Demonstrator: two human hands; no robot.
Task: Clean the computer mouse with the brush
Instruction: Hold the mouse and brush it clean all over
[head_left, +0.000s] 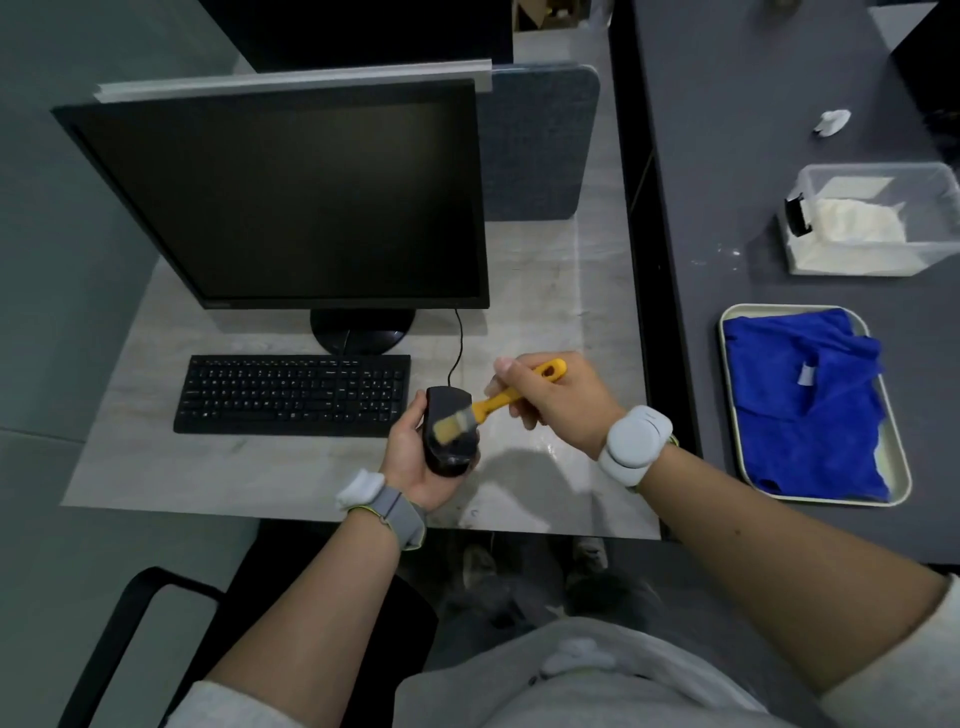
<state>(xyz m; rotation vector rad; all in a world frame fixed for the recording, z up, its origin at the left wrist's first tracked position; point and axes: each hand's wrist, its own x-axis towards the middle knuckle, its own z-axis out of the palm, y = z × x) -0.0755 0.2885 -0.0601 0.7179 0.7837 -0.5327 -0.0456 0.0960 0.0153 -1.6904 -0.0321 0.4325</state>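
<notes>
Computer mouse (448, 441): black, corded, lower centre of the frame, lifted just above the desk (571, 291) and cradled in my left hand (415, 457), fingers wrapped under and around it.
Brush (498, 402): yellow handle, pale bristles, blurred; bristles lie on the mouse's top. My right hand (558, 397) is closed around the handle, thumb along its upper side, the handle's holed end sticking out past the fingers.
Cord (460, 343): black, runs from the mouse up behind the monitor (280, 202).
Keyboard (293, 395): black, just left of the mouse, flat on the desk.
Monitor: dark screen, upper left, on a round stand.
Tray (896, 462): pale, right edge of the frame on a darker table, holding a crumpled blue cloth (810, 400).
Clear container (872, 218): upper right, white material inside.
</notes>
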